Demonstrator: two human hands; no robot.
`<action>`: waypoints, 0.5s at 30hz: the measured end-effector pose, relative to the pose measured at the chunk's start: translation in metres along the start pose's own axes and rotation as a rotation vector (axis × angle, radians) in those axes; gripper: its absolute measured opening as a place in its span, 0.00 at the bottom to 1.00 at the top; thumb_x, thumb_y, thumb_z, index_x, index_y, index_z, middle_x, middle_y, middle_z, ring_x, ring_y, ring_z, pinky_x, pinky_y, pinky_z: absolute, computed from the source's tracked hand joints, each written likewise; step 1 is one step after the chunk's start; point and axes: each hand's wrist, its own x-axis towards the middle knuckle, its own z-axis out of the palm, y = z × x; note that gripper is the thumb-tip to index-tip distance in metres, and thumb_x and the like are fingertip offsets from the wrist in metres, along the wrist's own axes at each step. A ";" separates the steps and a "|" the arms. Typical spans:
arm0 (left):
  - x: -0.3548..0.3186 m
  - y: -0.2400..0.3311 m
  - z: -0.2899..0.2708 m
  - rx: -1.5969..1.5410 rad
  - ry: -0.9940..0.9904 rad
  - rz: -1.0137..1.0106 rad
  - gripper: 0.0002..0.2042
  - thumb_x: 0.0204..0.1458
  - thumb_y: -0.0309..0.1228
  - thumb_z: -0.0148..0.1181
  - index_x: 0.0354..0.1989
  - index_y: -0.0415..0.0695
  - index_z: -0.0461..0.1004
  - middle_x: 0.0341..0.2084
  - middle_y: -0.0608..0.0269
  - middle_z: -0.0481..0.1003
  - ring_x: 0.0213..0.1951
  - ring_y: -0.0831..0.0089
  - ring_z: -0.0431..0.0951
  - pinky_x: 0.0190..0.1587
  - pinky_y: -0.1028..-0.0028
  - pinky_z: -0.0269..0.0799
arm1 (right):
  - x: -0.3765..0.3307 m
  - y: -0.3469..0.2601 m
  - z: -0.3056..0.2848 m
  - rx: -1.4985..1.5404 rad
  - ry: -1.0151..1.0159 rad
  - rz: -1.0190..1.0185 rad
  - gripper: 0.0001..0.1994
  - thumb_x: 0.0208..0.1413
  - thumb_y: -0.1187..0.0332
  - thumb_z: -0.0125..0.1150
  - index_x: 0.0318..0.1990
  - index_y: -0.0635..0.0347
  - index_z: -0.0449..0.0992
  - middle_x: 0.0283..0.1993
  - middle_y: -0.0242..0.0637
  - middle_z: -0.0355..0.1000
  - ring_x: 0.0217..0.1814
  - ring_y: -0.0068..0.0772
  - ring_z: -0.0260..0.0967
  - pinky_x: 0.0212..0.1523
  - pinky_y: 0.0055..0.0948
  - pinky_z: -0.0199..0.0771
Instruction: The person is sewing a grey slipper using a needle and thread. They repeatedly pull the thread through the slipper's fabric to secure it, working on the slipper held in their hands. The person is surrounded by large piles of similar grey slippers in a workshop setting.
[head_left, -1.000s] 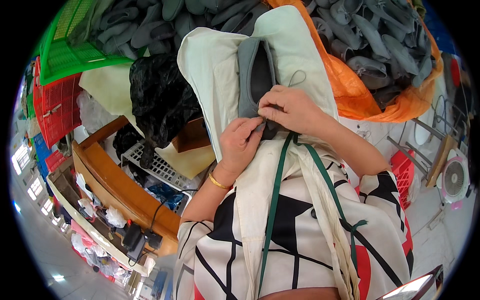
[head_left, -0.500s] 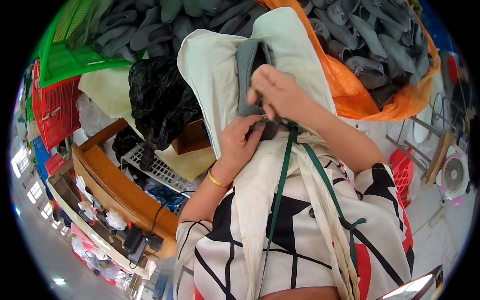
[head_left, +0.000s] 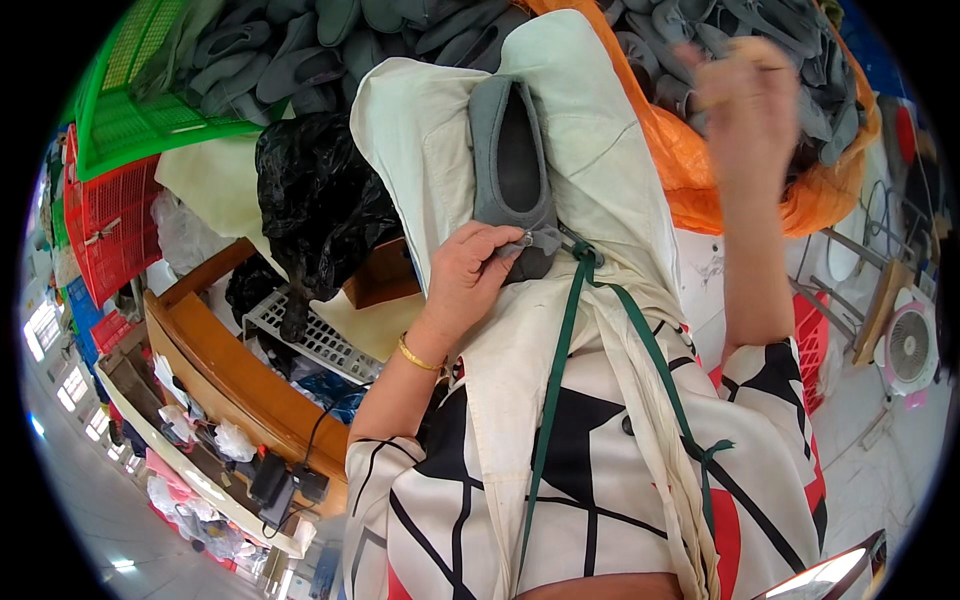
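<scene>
A grey fabric flat shoe (head_left: 487, 150) lies on my lap over a cream apron (head_left: 600, 130), its opening facing up and its toe toward me. My left hand (head_left: 467, 272) is closed at the toe, thumb and forefinger pinching a small grey bow (head_left: 543, 240) with a tiny shiny piece on it. Raised to the right, in front of the orange sack, my right hand (head_left: 745, 110) is apart from the shoe. Its fingers are smeared by motion, and whatever they may hold does not show.
Grey shoes fill a green crate (head_left: 130, 110) at the far left and an orange sack (head_left: 700, 190) at the far right. At left are a black plastic bag (head_left: 315, 190), a white basket (head_left: 310, 335) and a wooden piece of furniture (head_left: 230, 380). A fan (head_left: 908, 345) stands right.
My right hand has swung from the shoe's toe up and out to the right. The left hand keeps its pinch at the toe, and the shoe's opening now shows fully.
</scene>
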 end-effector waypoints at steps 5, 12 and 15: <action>0.001 0.010 -0.003 0.137 -0.019 -0.075 0.10 0.50 0.21 0.65 0.43 0.39 0.79 0.29 0.61 0.77 0.31 0.71 0.75 0.35 0.76 0.70 | -0.060 0.016 0.030 -0.551 -0.671 0.095 0.08 0.57 0.77 0.57 0.44 0.60 0.74 0.37 0.39 0.71 0.41 0.36 0.71 0.43 0.33 0.75; 0.004 0.001 -0.006 -0.009 -0.085 -0.096 0.11 0.49 0.19 0.64 0.42 0.39 0.80 0.31 0.61 0.76 0.33 0.71 0.75 0.37 0.76 0.70 | -0.081 0.038 0.050 -0.769 -1.015 -0.200 0.04 0.46 0.72 0.58 0.31 0.57 0.73 0.32 0.34 0.67 0.40 0.37 0.69 0.39 0.33 0.74; 0.004 -0.002 -0.006 -0.029 -0.089 -0.118 0.10 0.50 0.18 0.64 0.42 0.39 0.80 0.32 0.61 0.76 0.34 0.71 0.75 0.39 0.77 0.70 | -0.076 0.036 0.052 -0.815 -1.046 -0.298 0.02 0.45 0.71 0.57 0.28 0.55 0.72 0.31 0.32 0.66 0.39 0.34 0.69 0.38 0.31 0.74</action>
